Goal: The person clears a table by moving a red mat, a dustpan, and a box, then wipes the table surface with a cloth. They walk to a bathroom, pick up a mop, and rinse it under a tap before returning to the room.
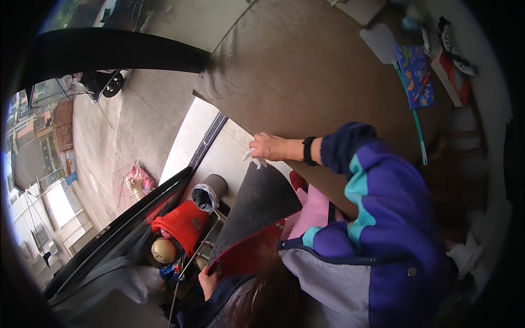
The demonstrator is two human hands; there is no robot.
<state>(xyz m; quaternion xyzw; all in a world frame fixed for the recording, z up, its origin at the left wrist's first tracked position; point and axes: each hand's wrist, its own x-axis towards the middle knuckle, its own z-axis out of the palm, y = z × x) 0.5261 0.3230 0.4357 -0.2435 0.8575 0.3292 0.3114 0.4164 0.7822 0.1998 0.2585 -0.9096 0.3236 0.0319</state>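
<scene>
My left hand (208, 282) grips the edge of a floor mat, its fingers at the red face (246, 252). The mat's dark grey backing (256, 201) curves upward in front of my legs. Near the mat's upper end, my right hand (268, 146), with a black band on the wrist, is closed around a crumpled white tissue or cloth (259, 162). Whether that hand also touches the mat cannot be seen. Pink trousers (311, 209) and part of a red shoe (297, 180) show beside the mat.
A brown patterned tabletop (303, 82) holds a fly swatter (379, 43) and a blue booklet (414, 76). A lined waste bin (210, 192), red plastic container (182, 225) and gold ball-like object (164, 250) stand near the door track (207, 139). Outside, a pale dog (134, 184) is by a wire cage.
</scene>
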